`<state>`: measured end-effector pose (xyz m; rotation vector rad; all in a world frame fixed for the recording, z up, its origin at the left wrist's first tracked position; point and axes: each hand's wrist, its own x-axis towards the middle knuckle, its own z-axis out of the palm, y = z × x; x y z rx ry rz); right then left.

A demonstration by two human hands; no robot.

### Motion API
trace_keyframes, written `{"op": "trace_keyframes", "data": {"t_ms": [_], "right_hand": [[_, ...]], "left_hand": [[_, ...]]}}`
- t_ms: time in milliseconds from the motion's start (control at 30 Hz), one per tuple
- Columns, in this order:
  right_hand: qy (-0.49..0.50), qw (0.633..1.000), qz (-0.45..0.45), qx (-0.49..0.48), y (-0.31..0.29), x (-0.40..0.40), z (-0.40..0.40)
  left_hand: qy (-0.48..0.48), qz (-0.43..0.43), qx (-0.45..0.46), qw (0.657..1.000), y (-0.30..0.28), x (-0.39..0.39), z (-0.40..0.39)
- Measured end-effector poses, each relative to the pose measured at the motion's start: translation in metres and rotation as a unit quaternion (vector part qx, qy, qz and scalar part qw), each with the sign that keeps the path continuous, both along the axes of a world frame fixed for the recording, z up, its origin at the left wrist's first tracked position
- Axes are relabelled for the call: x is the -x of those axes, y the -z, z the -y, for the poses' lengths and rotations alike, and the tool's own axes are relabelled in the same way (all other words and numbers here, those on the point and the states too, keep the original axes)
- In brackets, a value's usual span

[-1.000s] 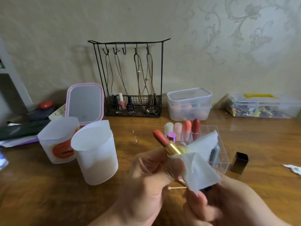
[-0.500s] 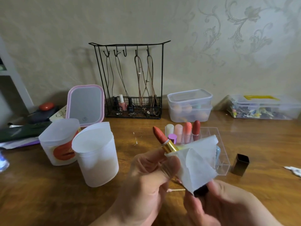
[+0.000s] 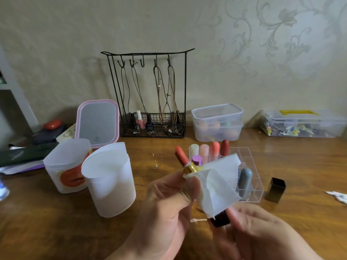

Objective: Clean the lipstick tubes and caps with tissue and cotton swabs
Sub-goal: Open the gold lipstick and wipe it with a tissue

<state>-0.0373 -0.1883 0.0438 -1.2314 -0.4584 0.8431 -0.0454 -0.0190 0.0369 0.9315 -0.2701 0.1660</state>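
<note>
An open lipstick (image 3: 183, 158) with a coral bullet and gold collar points up and left above the table. A white tissue (image 3: 217, 182) is wrapped round its gold barrel. My left hand (image 3: 165, 207) pinches the tissue against the barrel. My right hand (image 3: 259, 229) grips the dark base of the tube (image 3: 220, 218) from below. Its black square cap (image 3: 275, 189) stands on the table to the right. A cotton swab (image 3: 198, 220) lies on the table under my hands. Behind, a clear organizer (image 3: 249, 184) holds several lipsticks.
Two frosted plastic cups (image 3: 110, 186) stand at the left. A pink-framed mirror (image 3: 97, 122), a black wire jewellery rack (image 3: 152, 102) and clear lidded boxes (image 3: 217, 122) line the wall. Crumpled tissue (image 3: 338, 196) lies at the right edge of the wooden table (image 3: 56, 231).
The lipstick and tissue have risen slightly and the tissue has shifted round the barrel, uncovering the dark base in my right hand.
</note>
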Motion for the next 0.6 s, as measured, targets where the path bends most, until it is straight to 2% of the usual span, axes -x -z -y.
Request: {"op": "trace_keyframes", "data": {"t_ms": [33,100,133,167,200,233,267,300,333,367,400,433,467,500,533,567,600], "right_hand": [[0.035,0.999,-0.011,-0.011,-0.002,0.01,0.003],[0.082,0.996,0.031,-0.028,0.001,0.01,0.009],[0.008,0.998,0.024,-0.064,0.007,0.002,0.013],[0.019,0.998,0.011,-0.053,0.015,-0.007,0.003],[0.058,0.994,0.096,0.014,0.009,-0.008,-0.002],[0.094,0.983,0.156,0.025,0.0,-0.004,-0.008],[0.1,0.98,0.172,0.023,0.001,-0.005,-0.009],[0.096,0.987,0.132,0.008,0.005,-0.005,-0.011],[0.099,0.994,0.056,-0.006,0.007,-0.001,0.0],[0.074,0.991,-0.073,-0.081,0.006,-0.001,0.001],[0.022,0.969,-0.183,-0.167,0.007,-0.004,-0.003],[-0.019,0.951,-0.223,-0.213,0.004,-0.003,-0.007],[-0.017,0.965,-0.176,-0.192,-0.001,-0.002,-0.008],[-0.007,0.981,-0.092,-0.171,0.003,-0.003,-0.001],[0.006,0.993,-0.024,-0.117,0.002,-0.008,0.001],[0.074,0.994,0.062,-0.056,0.012,-0.014,-0.007],[0.141,0.972,0.187,0.023,0.015,-0.014,-0.008]], "left_hand": [[0.005,-0.001,0.002,1.0,0.0,0.0,-0.001],[0.006,0.001,0.004,1.0,0.0,0.0,-0.001],[0.005,0.005,0.006,1.0,0.0,-0.001,0.0],[0.004,0.01,0.009,1.0,0.0,-0.001,0.0],[0.004,0.012,0.012,1.0,0.0,-0.002,0.001],[0.004,0.012,0.014,1.0,0.0,-0.002,0.001],[0.005,0.012,0.017,1.0,0.001,-0.002,0.0],[0.006,0.011,0.02,1.0,0.001,-0.002,0.0],[0.008,0.011,0.022,1.0,0.001,-0.002,0.0],[0.012,0.011,0.022,1.0,0.001,-0.002,0.0],[0.014,0.012,0.019,1.0,0.001,-0.002,0.0],[0.012,0.014,0.015,1.0,0.001,-0.002,-0.001],[0.007,0.017,0.01,1.0,0.001,-0.002,-0.001],[0.002,0.021,0.006,1.0,0.001,-0.002,-0.001],[-0.004,0.024,0.002,1.0,0.001,-0.002,-0.001],[-0.01,0.027,-0.002,1.0,0.001,-0.002,-0.001],[-0.014,0.029,-0.007,0.999,0.002,-0.002,-0.001]]}}
